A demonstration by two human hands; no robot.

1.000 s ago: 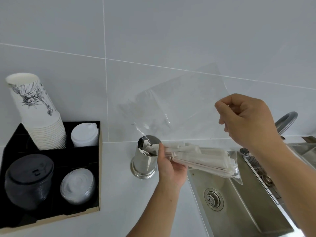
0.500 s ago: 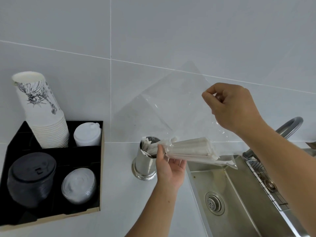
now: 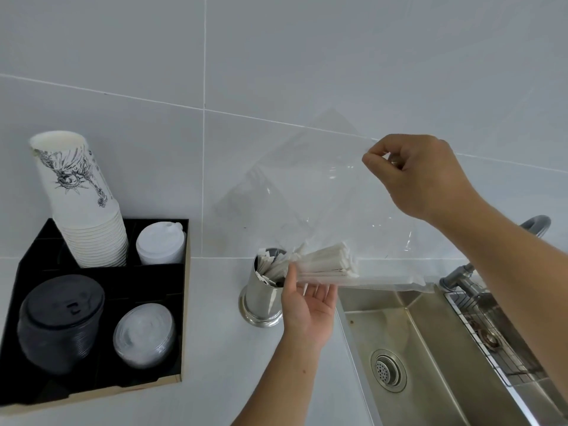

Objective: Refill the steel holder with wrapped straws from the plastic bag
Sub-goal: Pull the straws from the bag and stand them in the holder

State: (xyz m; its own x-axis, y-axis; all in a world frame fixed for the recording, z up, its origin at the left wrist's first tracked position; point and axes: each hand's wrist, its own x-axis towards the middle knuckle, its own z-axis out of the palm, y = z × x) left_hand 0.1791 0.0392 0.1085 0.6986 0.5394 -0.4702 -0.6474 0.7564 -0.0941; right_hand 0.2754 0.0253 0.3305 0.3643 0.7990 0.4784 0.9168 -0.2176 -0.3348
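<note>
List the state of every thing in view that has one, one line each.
steel holder: upright on the counter, partly filled with straws
wrapped straws: bundle lying sideways, ends at the holder's mouth
plastic bag: clear, lifted, nearly emptied
left hand: grips the bundle from below
right hand: pinches the bag's upper edge
paper cups: stacked, leaning, in the black tray
sink: looks dry

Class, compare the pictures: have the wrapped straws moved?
Yes. The wrapped straws have slid left, out of the plastic bag toward the steel holder.
</note>
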